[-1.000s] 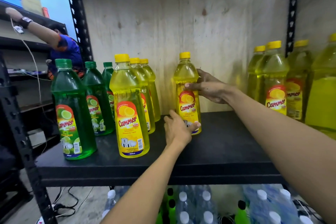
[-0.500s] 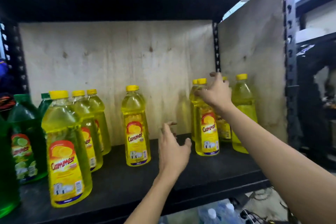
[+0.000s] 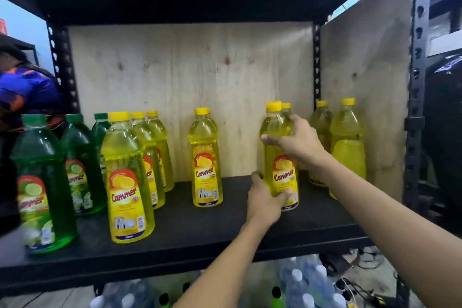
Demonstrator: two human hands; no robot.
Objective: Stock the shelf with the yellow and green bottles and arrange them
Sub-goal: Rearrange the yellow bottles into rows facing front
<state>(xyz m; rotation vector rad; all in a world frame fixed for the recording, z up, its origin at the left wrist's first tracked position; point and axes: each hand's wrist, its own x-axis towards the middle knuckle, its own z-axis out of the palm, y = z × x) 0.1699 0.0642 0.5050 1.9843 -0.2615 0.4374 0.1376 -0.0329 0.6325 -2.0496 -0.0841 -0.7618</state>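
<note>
Both arms are bare and reach forward into the middle right of the frame. The left arm (image 3: pixel 225 265) rises from the bottom centre, slanting up and to the right, wrist straight. The left hand (image 3: pixel 263 201) shows its back to the camera and grips the base of a bottle (image 3: pixel 283 177), thumb across the lower front, fingers curled round the left side. The right arm (image 3: pixel 375 207) enters from the lower right edge and slants up and to the left, above the left arm. The right hand (image 3: pixel 298 144) grips the same bottle higher up, one digit laid across its front, the others curled round behind.
</note>
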